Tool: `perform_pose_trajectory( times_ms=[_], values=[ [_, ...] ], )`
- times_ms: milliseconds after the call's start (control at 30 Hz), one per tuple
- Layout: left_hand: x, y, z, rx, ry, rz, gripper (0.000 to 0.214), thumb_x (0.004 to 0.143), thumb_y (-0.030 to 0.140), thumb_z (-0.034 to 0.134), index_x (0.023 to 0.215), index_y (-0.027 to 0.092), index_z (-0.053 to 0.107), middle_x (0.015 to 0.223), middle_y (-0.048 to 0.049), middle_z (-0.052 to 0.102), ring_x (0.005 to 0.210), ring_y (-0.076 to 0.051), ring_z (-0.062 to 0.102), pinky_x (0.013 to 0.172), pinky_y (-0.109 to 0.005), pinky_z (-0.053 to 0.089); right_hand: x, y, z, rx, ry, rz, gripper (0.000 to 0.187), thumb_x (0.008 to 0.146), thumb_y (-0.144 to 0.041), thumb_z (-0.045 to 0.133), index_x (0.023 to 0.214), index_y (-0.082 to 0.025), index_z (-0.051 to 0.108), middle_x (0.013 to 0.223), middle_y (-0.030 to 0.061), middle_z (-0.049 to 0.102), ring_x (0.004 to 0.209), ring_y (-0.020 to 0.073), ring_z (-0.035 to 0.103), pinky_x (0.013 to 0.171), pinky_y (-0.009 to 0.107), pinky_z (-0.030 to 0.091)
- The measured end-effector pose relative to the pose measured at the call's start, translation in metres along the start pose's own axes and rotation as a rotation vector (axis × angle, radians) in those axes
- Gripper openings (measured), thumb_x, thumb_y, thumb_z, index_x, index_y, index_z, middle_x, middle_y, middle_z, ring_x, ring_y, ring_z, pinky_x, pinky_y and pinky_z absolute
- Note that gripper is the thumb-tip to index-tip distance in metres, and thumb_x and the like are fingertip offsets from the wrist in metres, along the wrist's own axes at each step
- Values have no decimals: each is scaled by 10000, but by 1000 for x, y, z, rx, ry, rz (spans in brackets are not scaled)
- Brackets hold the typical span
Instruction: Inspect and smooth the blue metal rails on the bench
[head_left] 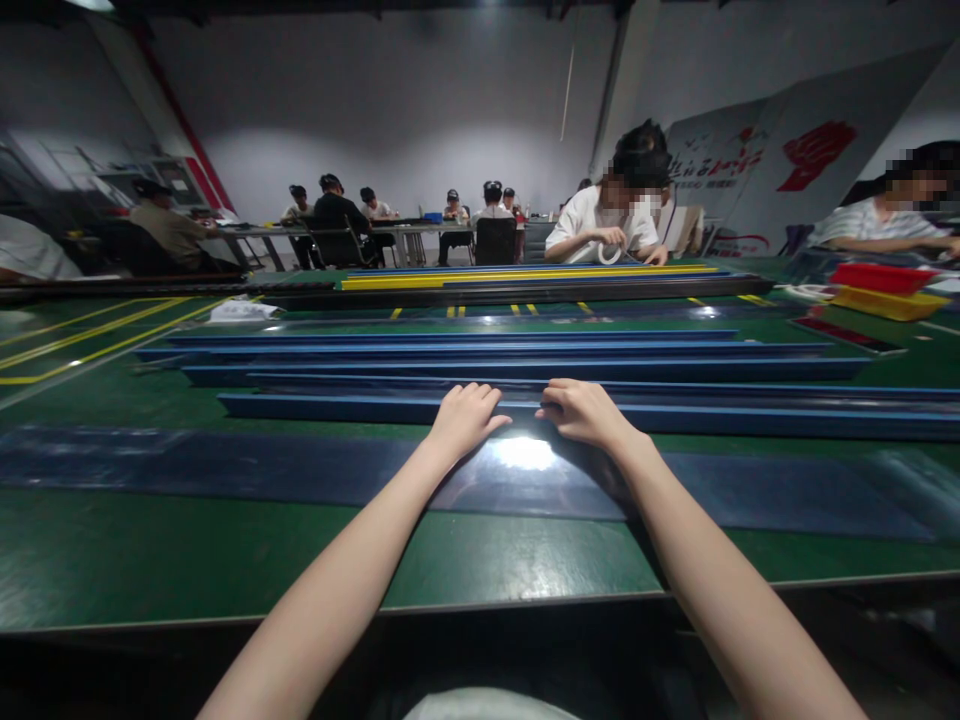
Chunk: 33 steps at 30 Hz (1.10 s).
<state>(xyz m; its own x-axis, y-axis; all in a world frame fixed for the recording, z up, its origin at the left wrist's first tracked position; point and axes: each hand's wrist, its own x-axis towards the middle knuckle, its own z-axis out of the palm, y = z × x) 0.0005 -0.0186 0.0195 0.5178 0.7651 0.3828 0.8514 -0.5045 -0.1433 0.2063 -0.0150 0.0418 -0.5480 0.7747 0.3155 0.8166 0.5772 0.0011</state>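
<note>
Both my arms reach forward over a green table. My left hand rests on the near edge of a long blue strip, fingers curled down onto it. Close beside it, my right hand is curled over the same strip, fingertips pressed on its edge. A wide, dark glossy sheet lies flat under my wrists, with a bright glare between my hands. Several more long blue strips lie parallel just beyond.
Yellow and blue strips lie farther back. Opposite, a person in white holds a tape roll. Red and yellow trays stand at the right by another person. Further people sit at tables by the back wall. The table's front edge runs near me.
</note>
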Motion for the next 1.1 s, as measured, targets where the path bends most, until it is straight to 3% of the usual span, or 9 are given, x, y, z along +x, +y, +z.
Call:
perform_pose_trajectory(
  times_ms=[1100],
  values=[
    [1, -1, 2, 6, 34, 29, 316, 821, 468, 519, 912, 169, 559, 925, -36, 624, 876, -183, 529, 700, -286, 324, -13, 17, -15, -60, -99, 144, 191, 764, -321, 505, 693, -188, 622, 793, 33, 642, 689, 148, 555, 532, 248, 252]
  ],
)
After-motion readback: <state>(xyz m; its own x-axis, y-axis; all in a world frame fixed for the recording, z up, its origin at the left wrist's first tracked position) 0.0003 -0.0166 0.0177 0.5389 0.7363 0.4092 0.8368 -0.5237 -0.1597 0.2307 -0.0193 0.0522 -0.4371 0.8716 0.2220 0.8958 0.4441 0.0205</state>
